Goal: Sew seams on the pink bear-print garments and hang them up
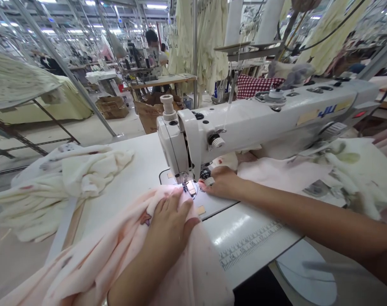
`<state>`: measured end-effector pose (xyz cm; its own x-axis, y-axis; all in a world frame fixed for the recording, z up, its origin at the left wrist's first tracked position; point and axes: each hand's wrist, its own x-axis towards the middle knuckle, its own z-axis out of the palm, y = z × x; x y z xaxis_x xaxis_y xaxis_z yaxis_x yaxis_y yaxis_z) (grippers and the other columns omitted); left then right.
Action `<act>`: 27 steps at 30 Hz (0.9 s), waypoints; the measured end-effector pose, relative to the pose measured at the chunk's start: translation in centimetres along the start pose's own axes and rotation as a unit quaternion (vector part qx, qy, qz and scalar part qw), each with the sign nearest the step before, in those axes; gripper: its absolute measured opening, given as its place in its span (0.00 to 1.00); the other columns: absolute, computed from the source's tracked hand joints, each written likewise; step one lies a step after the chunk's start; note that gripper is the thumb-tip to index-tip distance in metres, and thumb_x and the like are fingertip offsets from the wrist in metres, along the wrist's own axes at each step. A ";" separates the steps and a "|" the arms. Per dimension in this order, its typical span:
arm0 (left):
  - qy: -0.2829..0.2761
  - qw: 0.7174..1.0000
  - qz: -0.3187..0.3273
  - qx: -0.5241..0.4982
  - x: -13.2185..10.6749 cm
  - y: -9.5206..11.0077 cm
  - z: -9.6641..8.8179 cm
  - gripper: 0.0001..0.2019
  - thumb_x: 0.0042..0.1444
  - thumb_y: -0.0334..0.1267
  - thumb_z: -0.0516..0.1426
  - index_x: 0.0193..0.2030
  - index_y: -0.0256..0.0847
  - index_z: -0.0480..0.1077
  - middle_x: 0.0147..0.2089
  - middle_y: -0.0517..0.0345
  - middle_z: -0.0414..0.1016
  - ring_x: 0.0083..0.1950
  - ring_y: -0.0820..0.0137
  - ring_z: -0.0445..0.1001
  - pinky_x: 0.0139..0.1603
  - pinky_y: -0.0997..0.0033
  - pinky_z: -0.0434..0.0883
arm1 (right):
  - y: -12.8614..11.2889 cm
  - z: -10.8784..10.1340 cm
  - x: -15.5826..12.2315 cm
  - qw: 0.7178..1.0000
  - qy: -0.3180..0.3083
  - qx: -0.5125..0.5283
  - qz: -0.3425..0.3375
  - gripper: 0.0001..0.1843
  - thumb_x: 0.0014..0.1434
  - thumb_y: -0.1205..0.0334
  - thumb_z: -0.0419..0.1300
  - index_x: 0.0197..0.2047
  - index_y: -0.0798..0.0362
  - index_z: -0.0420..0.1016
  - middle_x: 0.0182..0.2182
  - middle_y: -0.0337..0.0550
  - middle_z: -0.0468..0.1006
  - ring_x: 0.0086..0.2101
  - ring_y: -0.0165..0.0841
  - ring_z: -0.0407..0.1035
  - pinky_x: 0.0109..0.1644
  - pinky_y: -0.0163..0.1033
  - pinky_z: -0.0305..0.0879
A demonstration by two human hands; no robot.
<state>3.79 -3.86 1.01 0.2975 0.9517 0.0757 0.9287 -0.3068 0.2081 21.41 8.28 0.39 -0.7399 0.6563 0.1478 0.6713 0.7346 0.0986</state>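
On the white table (145, 157), your left hand (170, 219) lies on pink cloth (201, 265), thumb spread. Your right hand (224, 182) is by the sewing machine (247, 123); I can't tell if it's pinching.

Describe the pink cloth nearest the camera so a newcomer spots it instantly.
Find the white sewing machine. Below its left end, pink cloth spreads in loose folds toward the picture's bottom. Unlike the cream cloth heaped at left and the pale pink piece beyond the right forearm, it lies under the left hand.

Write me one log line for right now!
left hand: on pink cloth | right hand: near presser foot | cream cloth: partly on table
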 end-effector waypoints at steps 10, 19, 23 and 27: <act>0.066 0.993 0.092 -0.022 0.3 -0.1 0.4 0.12 0.62 0.34 0.46 0.36 0.39 0.71 0.40 0.52 0.71 0.39 0.63 0.69 0.40 0.58 0.69 | 0.1 0.4 -0.4 0.999 0.029 0.018 0.018 0.15 0.61 0.56 0.52 0.35 0.56 0.75 0.27 0.47 0.78 0.28 0.35 0.71 0.30 0.35 0.57; 0.082 0.986 0.135 -0.044 0.2 -0.8 0.0 0.12 0.59 0.28 0.46 0.37 0.40 0.70 0.39 0.55 0.75 0.38 0.66 0.72 0.40 0.64 0.70 | 0.5 -0.3 -1.4 0.995 0.032 0.053 -0.074 0.14 0.62 0.57 0.50 0.43 0.50 0.75 0.30 0.42 0.78 0.29 0.32 0.69 0.28 0.35 0.51; 0.138 0.982 0.120 -0.055 0.1 -1.2 0.2 0.11 0.62 0.31 0.46 0.36 0.40 0.69 0.35 0.56 0.76 0.35 0.68 0.73 0.36 0.67 0.70 | -0.8 -0.5 -1.9 0.971 0.063 0.087 -0.212 0.14 0.63 0.58 0.48 0.44 0.46 0.74 0.26 0.35 0.77 0.25 0.27 0.65 0.26 0.34 0.46; 0.144 0.982 0.098 -0.072 0.3 -1.1 0.2 0.10 0.62 0.34 0.48 0.34 0.40 0.69 0.35 0.57 0.75 0.35 0.69 0.73 0.35 0.69 0.69 | -1.4 -0.2 -1.8 0.960 0.077 0.082 -0.258 0.14 0.62 0.62 0.47 0.36 0.50 0.74 0.22 0.34 0.73 0.23 0.26 0.61 0.24 0.35 0.40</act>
<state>2.93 -3.28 0.58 0.3735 0.8387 0.3963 0.8130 -0.5017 0.2955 21.78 6.02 0.18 -0.9481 0.1737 0.2664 0.1919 0.9804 0.0438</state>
